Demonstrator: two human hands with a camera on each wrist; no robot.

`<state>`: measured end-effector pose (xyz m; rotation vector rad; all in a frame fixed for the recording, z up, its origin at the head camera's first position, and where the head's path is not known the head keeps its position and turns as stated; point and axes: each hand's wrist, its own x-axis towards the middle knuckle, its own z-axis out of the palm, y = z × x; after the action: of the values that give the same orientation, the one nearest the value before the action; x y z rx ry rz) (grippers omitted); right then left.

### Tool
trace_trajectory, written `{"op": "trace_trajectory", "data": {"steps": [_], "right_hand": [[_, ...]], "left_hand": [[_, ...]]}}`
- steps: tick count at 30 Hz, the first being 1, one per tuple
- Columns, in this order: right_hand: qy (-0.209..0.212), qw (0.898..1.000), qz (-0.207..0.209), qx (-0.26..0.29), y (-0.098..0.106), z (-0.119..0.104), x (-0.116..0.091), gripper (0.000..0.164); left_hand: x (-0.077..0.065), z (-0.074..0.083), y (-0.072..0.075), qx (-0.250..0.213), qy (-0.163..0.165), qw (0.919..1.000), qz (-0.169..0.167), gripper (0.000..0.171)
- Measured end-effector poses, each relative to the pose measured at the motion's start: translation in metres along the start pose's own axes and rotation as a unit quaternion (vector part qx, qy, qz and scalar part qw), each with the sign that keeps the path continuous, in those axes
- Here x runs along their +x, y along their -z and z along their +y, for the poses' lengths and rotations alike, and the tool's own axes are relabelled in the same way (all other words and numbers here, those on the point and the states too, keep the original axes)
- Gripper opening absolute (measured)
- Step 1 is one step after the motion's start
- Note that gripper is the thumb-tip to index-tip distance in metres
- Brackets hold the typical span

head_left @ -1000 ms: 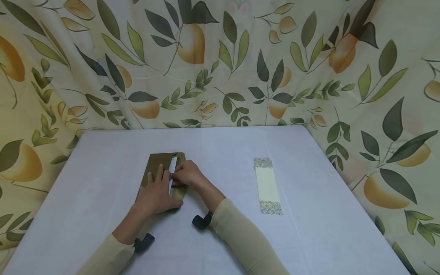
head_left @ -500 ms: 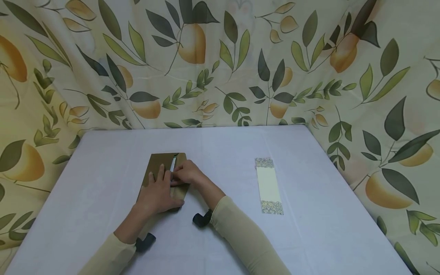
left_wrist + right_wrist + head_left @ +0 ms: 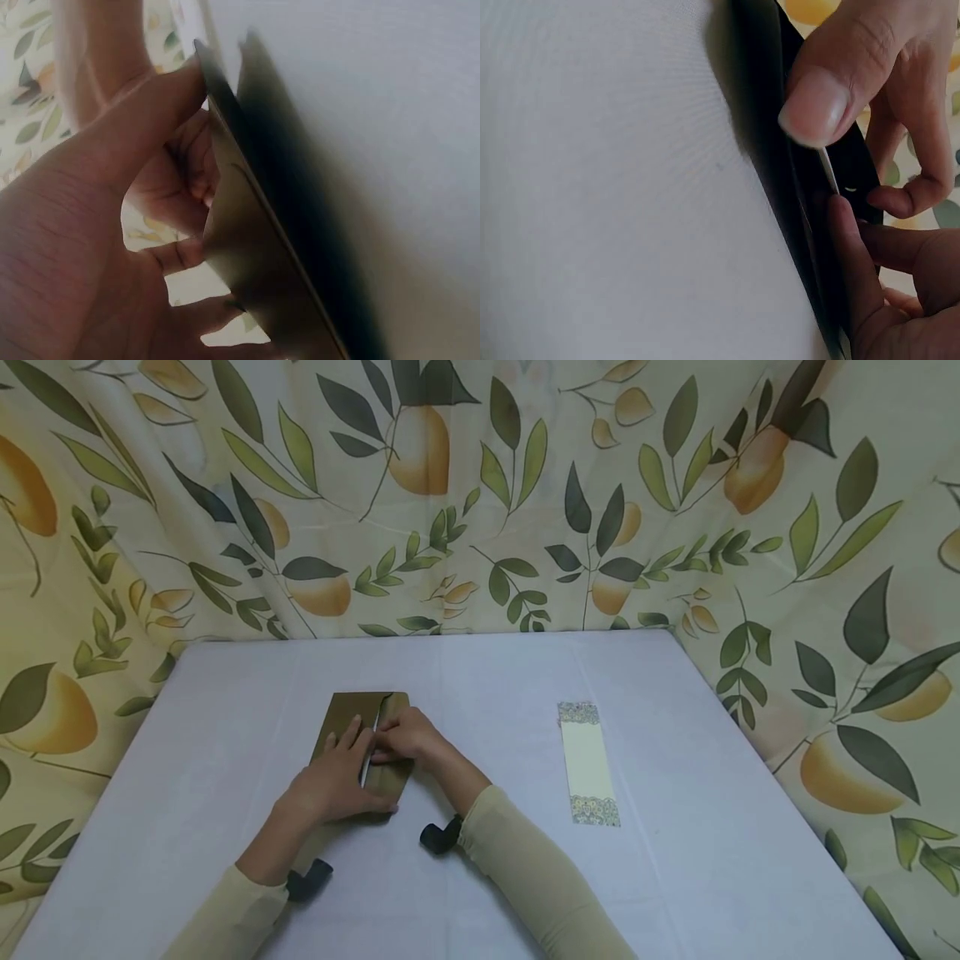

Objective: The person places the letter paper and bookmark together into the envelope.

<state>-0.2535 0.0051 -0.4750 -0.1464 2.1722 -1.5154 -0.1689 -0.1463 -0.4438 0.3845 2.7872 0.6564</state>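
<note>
A flat brown folder-like piece (image 3: 345,706) lies on the cloth, a lengthwise gap running between its wide left panel and narrow right flap (image 3: 395,703). Inside the gap a thin white strip (image 3: 365,772) shows; the right wrist view catches its edge (image 3: 828,169). My left hand (image 3: 330,785) rests over the left panel with fingers spread, its thumb on the near right corner. From the right, my right hand (image 3: 411,737) curls over the flap and pinches it at the gap, fingertips beside the strip. Tilted, the piece (image 3: 259,255) casts a dark shadow in the left wrist view.
A cream bookmark-like card (image 3: 588,764) with patterned ends lies to the right on the white-covered table (image 3: 495,893). Behind stands a curtain (image 3: 480,568) printed with fruit and leaves. Black wrist devices (image 3: 309,882) sit at both cuffs.
The white strip has narrowed from a broad band to a thin line as the gap closes over it. My left hand has shifted slightly; my right fingers stay at the gap.
</note>
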Motion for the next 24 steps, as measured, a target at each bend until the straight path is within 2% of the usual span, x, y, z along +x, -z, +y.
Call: {"op": "trace_trajectory", "data": {"steps": [6,10,13,20,24], "right_hand": [[-0.011,1.000,0.002,0.024,-0.001,0.000,0.001,0.012],[-0.013,1.000,0.007,0.019,-0.001,0.002,0.004,0.010],[-0.012,1.000,0.010,0.013,0.000,0.003,0.004,0.011],[-0.015,1.000,0.010,0.018,0.001,0.004,0.003,0.012],[-0.021,0.999,0.001,0.035,0.002,0.003,0.003,0.010]], "left_hand": [[-0.001,-0.009,0.006,-0.012,-0.018,0.9992,-0.035,0.108],[-0.002,-0.013,0.009,-0.001,-0.038,0.9979,-0.052,0.104],[-0.002,-0.012,0.009,0.009,-0.048,0.9973,-0.055,0.094],[-0.004,-0.004,0.008,0.032,-0.032,0.9970,-0.063,0.069],[-0.006,-0.002,0.010,0.016,-0.025,0.9976,-0.062,0.073]]}}
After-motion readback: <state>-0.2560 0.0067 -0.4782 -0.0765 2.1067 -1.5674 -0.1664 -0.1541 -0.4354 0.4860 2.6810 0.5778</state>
